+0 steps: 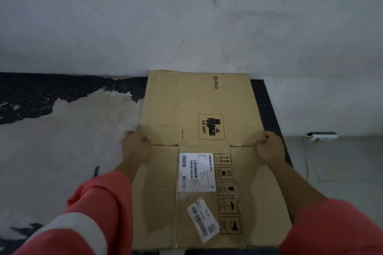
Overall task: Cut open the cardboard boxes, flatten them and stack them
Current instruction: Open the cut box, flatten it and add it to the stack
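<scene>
Left hand [135, 147] grips the flattened cardboard box [199, 101] at its left edge, fingers curled round it. Box lies label-up on a dark mat [267, 105], far edge meeting the wall [186, 16]. Right hand [269, 147] grips its right edge likewise.

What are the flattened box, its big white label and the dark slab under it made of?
Flattened box: matte brown cardboard, creased along fold lines. White label: likely printed paper; the shiny patch at its lower end suggests clear tape. Dark slab: unclear in this dim light.
</scene>
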